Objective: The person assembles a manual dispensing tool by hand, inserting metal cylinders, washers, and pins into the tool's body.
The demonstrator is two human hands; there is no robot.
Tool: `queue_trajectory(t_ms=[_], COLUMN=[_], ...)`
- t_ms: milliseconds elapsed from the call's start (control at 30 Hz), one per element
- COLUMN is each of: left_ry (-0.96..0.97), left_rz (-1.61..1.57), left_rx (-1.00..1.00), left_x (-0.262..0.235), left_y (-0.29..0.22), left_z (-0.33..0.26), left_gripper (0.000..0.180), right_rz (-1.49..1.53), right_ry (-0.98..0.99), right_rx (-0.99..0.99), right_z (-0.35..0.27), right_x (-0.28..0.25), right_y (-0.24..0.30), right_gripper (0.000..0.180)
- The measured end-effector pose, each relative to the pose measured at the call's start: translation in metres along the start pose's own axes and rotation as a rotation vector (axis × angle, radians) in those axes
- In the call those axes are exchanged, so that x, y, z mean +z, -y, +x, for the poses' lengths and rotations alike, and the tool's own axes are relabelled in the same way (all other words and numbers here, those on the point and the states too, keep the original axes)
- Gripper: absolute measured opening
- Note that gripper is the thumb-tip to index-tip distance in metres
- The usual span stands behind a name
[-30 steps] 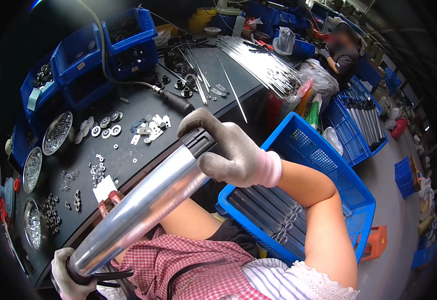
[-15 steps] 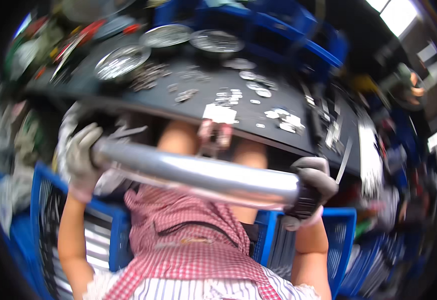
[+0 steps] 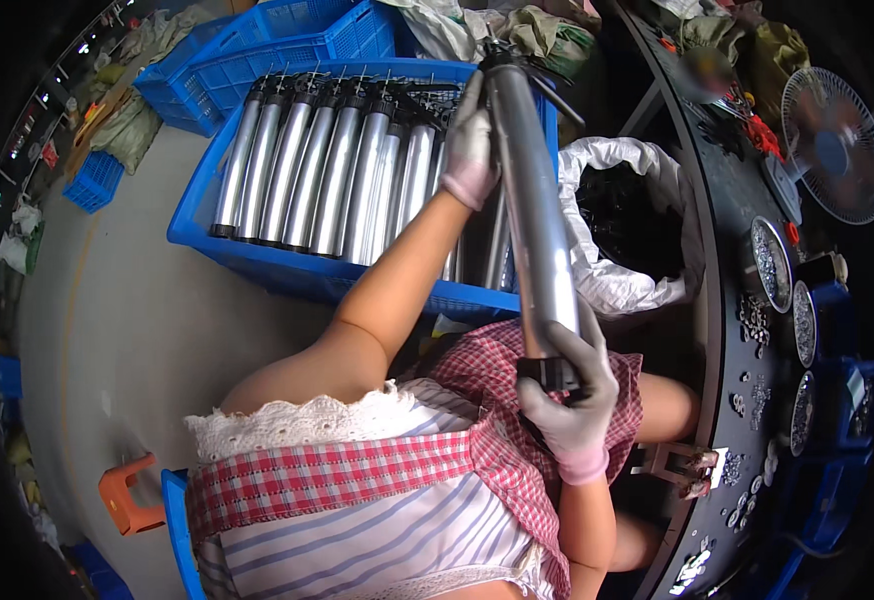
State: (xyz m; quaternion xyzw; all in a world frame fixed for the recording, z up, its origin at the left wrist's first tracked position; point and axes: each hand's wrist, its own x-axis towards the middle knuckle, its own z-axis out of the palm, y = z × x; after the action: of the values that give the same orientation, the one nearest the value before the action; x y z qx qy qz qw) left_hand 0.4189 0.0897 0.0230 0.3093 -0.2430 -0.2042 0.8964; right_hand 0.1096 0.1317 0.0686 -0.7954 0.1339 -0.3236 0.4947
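A caulking gun (image 3: 535,215) with a long silver barrel slants across my front. Its black head and a handle-like bar are at the far end, and a black cap is at the near end. My left hand (image 3: 471,155), in a pale glove, grips the far end from the left, its thumb side partly hidden. My right hand (image 3: 577,400), in a grey-coated glove, wraps round the capped near end. Beyond my left forearm, a blue crate (image 3: 185,222) holds several similar silver-barrelled guns (image 3: 302,165), lined up side by side with their black heads at the far rim.
Right of the crate stands a white sack (image 3: 607,285) with dark contents. A dark workbench (image 3: 707,230) runs along the right, bearing metal bowls (image 3: 772,265), small metal parts, a clamp-like fixture (image 3: 682,468) and a fan (image 3: 837,150). An orange stool (image 3: 132,495) stands at lower left.
My view has turned left from the bench to the crate. The gun, earlier held level across my lap, now points away from me, still in both hands.
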Motion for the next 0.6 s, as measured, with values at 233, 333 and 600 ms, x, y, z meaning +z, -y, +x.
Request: queue_trajectory(t_ms=[233,333,600], left_ry=[0.021,-0.035,-0.175], left_rz=[0.367,0.021,0.470], left_rx=[-0.396,-0.651,-0.320], left_x=[-0.109,-0.198,-0.225], left_y=[-0.027,-0.029,-0.004], left_z=[0.069,0.096,0.102], left_gripper=[0.095,0.047,0.084], right_rz=[-0.357,-0.259,-0.312], right_ry=[0.410,0.307,0.090], right_rx=[-0.134,-0.158,0.014], right_z=[0.040,0.039,0.025], right_x=[0.071,0.055,0.005], right_y=[-0.045,-0.047,-0.073], right_gripper=[0.072,0.068,0.050])
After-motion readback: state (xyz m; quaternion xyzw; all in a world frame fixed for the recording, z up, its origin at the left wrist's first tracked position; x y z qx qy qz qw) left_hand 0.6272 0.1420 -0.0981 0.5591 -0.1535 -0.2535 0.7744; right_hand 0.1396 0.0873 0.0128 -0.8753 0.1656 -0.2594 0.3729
